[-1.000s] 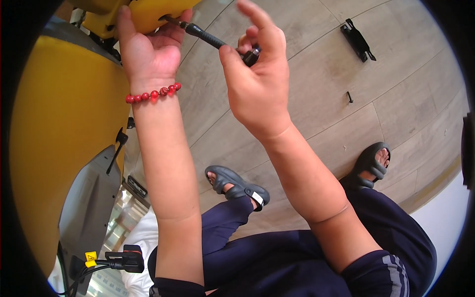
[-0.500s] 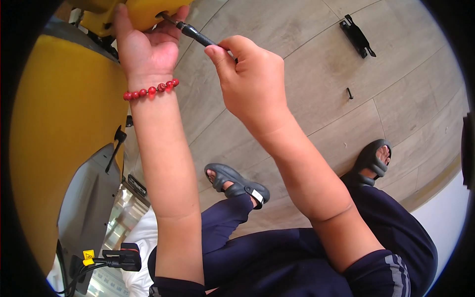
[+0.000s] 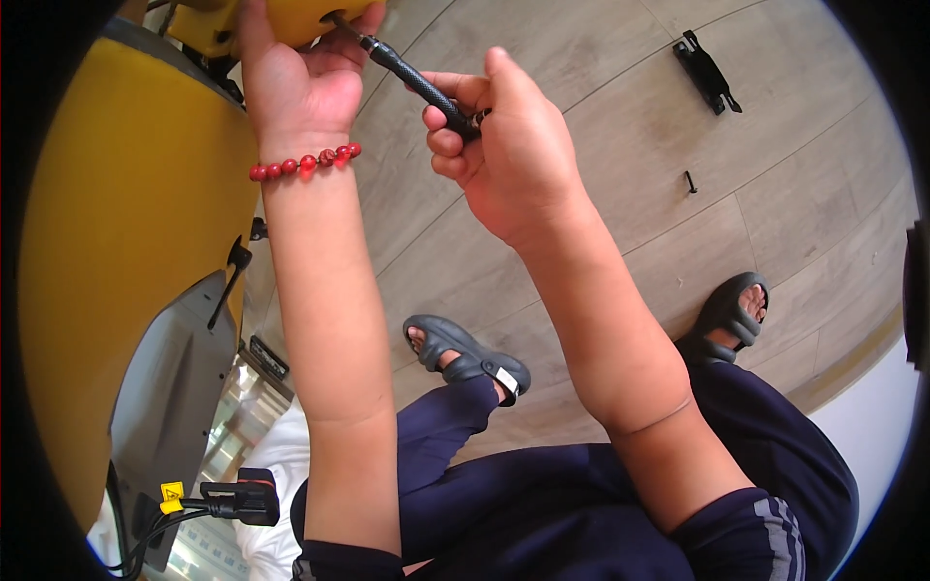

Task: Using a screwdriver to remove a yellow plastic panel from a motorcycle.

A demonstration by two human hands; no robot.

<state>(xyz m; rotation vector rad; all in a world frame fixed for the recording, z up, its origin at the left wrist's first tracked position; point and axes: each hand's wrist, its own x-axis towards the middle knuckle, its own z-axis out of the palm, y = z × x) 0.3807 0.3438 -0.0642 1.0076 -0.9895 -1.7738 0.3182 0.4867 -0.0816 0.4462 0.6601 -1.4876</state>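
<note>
My left hand (image 3: 305, 82), with a red bead bracelet (image 3: 303, 163) on the wrist, reaches up and holds the lower edge of a yellow body panel (image 3: 281, 17) at the top of the view. A black knurled screwdriver (image 3: 417, 82) slants up to that panel, its tip against the panel just beside my left fingers. My right hand (image 3: 499, 145) is closed around the screwdriver's handle end.
A large yellow machine body (image 3: 116, 242) with a grey lower cover (image 3: 170, 387) fills the left. On the wooden floor lie a black bracket (image 3: 707, 70) and a small black screw (image 3: 690, 181). A black cable connector with a yellow tag (image 3: 228, 502) sits bottom left. My sandalled feet rest on the floor.
My right hand has closed round the screwdriver handle and turned, fingers no longer spread. Both hands sit slightly lower and farther right in the view.
</note>
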